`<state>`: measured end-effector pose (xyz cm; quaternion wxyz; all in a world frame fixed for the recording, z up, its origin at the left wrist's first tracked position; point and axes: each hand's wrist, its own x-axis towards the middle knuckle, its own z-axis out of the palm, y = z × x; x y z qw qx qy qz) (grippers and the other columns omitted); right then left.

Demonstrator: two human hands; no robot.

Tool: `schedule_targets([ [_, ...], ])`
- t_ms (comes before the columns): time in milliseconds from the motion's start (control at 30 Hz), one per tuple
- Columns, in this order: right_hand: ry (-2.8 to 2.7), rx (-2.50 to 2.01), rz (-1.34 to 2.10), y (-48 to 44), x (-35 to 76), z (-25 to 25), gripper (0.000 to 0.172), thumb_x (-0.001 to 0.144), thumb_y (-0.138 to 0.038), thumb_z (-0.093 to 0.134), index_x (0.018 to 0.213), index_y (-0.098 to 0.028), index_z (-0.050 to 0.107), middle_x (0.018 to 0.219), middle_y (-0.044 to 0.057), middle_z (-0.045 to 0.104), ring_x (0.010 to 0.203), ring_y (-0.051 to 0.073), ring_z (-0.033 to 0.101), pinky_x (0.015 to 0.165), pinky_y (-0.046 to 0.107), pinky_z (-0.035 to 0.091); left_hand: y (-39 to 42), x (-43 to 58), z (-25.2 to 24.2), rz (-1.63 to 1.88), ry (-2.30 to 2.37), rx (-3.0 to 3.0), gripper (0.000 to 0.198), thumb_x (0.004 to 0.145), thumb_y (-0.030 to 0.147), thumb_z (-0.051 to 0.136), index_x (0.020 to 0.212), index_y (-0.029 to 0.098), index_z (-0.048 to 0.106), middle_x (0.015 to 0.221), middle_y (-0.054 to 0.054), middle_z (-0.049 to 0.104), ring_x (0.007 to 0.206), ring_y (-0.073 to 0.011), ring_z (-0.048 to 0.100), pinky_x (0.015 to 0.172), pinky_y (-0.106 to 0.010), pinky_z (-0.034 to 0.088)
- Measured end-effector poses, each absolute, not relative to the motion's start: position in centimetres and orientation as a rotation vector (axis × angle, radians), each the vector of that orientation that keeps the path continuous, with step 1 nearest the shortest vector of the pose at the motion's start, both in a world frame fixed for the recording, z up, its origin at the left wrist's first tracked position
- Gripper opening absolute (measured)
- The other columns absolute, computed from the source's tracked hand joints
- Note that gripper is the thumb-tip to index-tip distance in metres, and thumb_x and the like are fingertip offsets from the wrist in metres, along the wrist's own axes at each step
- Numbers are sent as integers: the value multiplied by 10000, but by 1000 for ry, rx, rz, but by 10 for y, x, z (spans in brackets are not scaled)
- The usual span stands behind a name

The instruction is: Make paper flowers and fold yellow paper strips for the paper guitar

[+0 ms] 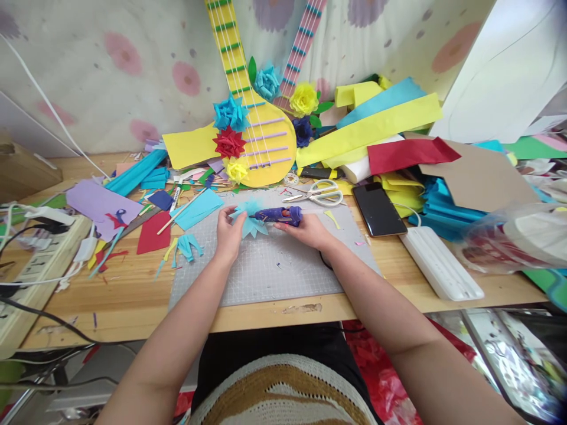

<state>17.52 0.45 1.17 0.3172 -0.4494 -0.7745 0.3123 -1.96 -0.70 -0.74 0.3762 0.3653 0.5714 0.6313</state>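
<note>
My left hand (229, 232) pinches the left edge of a light blue paper flower (254, 226) above the grey cutting mat (266, 277). My right hand (308, 230) is wrapped round a purple hot glue gun (279, 215). The gun's tip points left and reaches over the middle of the flower; whether it touches the paper I cannot tell. Just behind the gun lie white-handled scissors (322, 193). Cut light blue paper strips (189, 247) rest left of my left hand, beside a wooden stick (181, 211).
Paper guitars, one yellow (266, 144), lean at the back with paper flowers. Crepe paper (372, 133) is piled at the back right. A black phone (378, 209) and a white power bank (443, 262) lie to the right. A power strip (39, 265) with cords stands left.
</note>
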Motion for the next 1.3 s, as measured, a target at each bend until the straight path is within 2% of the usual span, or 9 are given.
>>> schedule_targets([
  [167,-2040,-1240,775,4,176,13,414,772,-522,570,950,-168,687,860,36,704,762,187,625,693,274,469,-10,-16,2,1559,1442,796,361,604,331,701,885,201,514,678,33,520,570,-94,511,539,-213,400],
  [433,-2002,-1350,754,4,176,12,389,772,-531,571,901,-186,697,767,29,699,714,199,634,628,268,465,-10,-16,1,1562,1439,806,347,607,305,699,883,198,519,698,28,534,596,-99,531,560,-219,421],
  [633,-1955,-1389,762,7,177,10,387,765,-526,581,950,-203,689,823,41,713,763,219,652,673,296,473,-9,-17,1,1561,1442,796,353,601,300,692,892,194,522,731,24,541,619,-95,533,581,-217,429],
  [800,-1960,-1435,725,7,179,11,397,760,-545,574,928,-207,696,772,42,705,724,217,647,635,292,458,-8,-17,3,1592,1413,728,367,583,291,695,887,186,518,711,29,535,615,-96,538,580,-219,431],
  [1167,-2067,-1403,654,5,179,16,400,777,-535,559,944,-198,695,760,30,693,707,203,628,604,269,432,-9,-18,9,1595,1410,634,368,593,287,687,895,192,500,678,51,517,557,-81,534,502,-194,398],
  [1300,-2092,-1335,665,4,179,16,383,782,-520,563,959,-206,693,825,29,703,748,202,638,651,274,451,-9,-17,9,1605,1404,628,354,601,264,684,895,190,501,686,48,535,555,-75,533,496,-185,395],
])
